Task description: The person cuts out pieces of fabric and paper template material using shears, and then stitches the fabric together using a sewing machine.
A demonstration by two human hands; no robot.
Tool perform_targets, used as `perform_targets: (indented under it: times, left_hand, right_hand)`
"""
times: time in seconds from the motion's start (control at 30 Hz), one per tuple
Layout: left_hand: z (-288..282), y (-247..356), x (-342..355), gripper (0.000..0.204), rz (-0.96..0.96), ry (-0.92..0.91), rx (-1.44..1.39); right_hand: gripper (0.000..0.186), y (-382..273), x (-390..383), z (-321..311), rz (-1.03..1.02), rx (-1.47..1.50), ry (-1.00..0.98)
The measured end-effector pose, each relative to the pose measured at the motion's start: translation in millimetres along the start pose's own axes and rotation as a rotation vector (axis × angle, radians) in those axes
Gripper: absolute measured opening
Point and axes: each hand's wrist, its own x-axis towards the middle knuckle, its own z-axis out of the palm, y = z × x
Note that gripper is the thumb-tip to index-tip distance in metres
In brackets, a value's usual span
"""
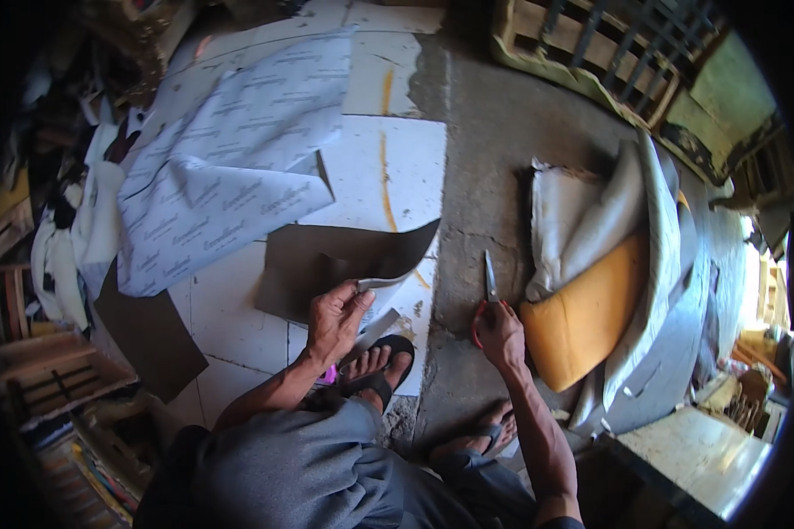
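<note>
I see the left hand (pixel 340 322) pinching the near edge of a dark brown sheet (pixel 304 264) over white tiles (pixel 362 176). Right of the sheet, the right hand (pixel 501 337) grips red-handled scissors (pixel 491 280). Farther right of the sheet sits an orange padded piece (pixel 582 317); beyond the sheet, leftward, spreads white printed material (pixel 230 194); far beyond it, rightward, is a slatted frame (pixel 576 67).

Dark brown sheet (pixel 302 264), right edge curled up; right of it, red-handled scissors (pixel 491 284), seemingly closed.
</note>
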Motion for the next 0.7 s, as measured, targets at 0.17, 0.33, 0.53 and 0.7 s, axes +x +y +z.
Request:
perform_targets:
  times: [0.17,0.33,0.53,0.7]
  left_hand:
    - [-14,28,-12,0.02,0.084,0.001,-0.09]
    - [-27,46,-17,0.022,0.077,0.083,0.054]
    - [-54,50,-16,0.024,0.155,0.22,0.071]
    - [-59,55,-12,0.021,0.111,0.16,-0.168]
  right_hand:
    - [0.029,-125,38,-32,-0.356,0.214,0.022]
    - [0.029,-189,72,-37,-0.687,0.163,-0.215]
    - [0.017,-201,77,-32,-0.689,0.271,-0.267]
    - [0.018,-208,72,-24,-0.599,0.246,-0.244]
